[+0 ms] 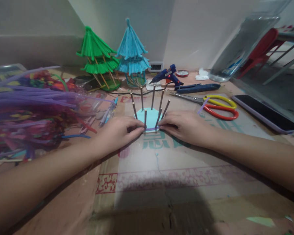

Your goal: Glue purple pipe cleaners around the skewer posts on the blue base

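A light-blue base [149, 115] lies on the board before me, with several thin brown sticks [153, 98] standing upright around its rim. A purple pipe cleaner [152, 129] runs along the base's front edge, against the feet of the front sticks. My left hand [124, 129] pinches its left end beside a front stick, thumb and forefinger together. At the other end, my right hand [185, 125] is closed in a pinch by the right front sticks. The fingertips partly hide the pipe cleaner's ends.
Green [98, 55] and blue [132, 49] pipe-cleaner pavilions stand behind. A glue gun [165, 75], pliers [198, 87], scissors [220, 106] and a phone [266, 112] lie back and right. Purple pipe cleaners [34, 99] and bagged craft pieces crowd the left. A plastic bottle [242, 49] is at right.
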The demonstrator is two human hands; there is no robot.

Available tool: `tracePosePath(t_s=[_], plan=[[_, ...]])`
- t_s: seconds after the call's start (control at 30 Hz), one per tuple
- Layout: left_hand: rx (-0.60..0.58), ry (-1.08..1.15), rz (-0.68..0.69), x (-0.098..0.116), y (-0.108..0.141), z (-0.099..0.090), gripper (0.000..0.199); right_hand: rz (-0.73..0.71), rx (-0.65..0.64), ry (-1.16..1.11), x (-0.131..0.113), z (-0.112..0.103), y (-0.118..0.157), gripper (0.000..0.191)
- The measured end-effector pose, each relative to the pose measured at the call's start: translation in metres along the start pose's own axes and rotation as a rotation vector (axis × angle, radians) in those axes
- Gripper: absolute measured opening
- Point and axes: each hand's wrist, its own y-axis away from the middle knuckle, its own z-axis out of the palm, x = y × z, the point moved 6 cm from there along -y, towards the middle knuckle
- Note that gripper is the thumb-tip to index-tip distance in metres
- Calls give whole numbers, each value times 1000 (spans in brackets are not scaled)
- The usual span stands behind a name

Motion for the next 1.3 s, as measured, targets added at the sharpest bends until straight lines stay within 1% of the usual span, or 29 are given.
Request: tracePosePath(t_s=[0.33,0.6,0.7,0.8,0.9,1.03,1.17,1.3], plan=[[7,1,-13,-2,-1,0,24,-20,7,32,-2,-1,-1,21],[1,-4,-15,-2,-1,1,24,-26,-34,199,-5,2,0,24],[-11,6,-25,-2,-1,1,24,-36,-38,208,-6,3,1,26],[-16,11,-31,-2,-2,0,24,-67,-11,177,-8,-1,3,28],[-25,14,-15,-2,-2,0,24,-90,10,154,-5,-9,6,27],[-19,27,6,-6,-2,0,25,-41,8,104,7,-18,5,27],[-32,22,11,-12,-3,-1,25,41,-48,-40,15,-14,3,22],[-29,5,38,-13,-5,-2,24,83,-48,-164,17,-7,1,13]])
